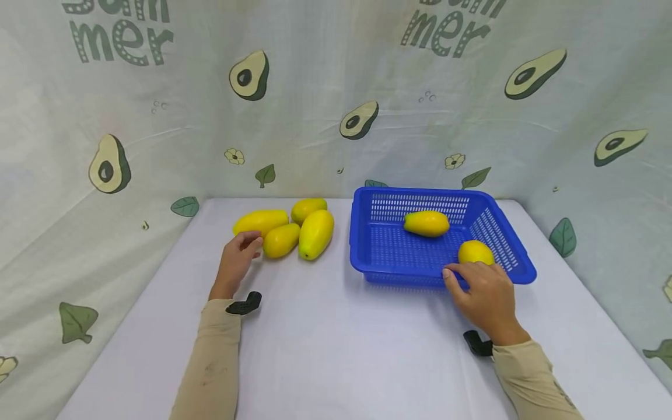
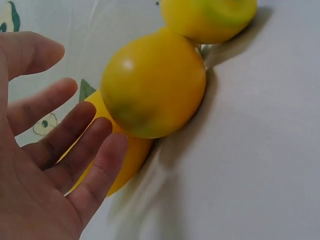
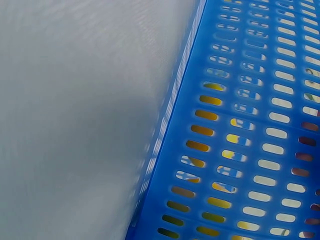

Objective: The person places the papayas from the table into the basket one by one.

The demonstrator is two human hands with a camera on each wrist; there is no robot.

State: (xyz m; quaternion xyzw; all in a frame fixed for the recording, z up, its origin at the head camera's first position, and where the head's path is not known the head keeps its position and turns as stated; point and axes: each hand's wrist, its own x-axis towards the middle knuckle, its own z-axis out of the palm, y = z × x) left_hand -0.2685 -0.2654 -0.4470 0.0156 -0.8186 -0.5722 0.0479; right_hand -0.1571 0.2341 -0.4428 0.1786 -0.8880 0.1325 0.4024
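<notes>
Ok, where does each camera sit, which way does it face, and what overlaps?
Head: on the person's head, facing forward and down over the blue basket; left hand, right hand and sleeves show.
Left wrist: on that wrist, facing yellow fruits; palm and fingers show.
Right wrist: on that wrist, facing the basket's slotted side from outside; no hand clearly visible.
Shared: left hand and fruits, head and left wrist; basket, head and right wrist.

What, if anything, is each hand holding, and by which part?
The left hand holds nothing. The right hand is at the near rim of the blue basket; whether it grips anything there cannot be told.
</notes>
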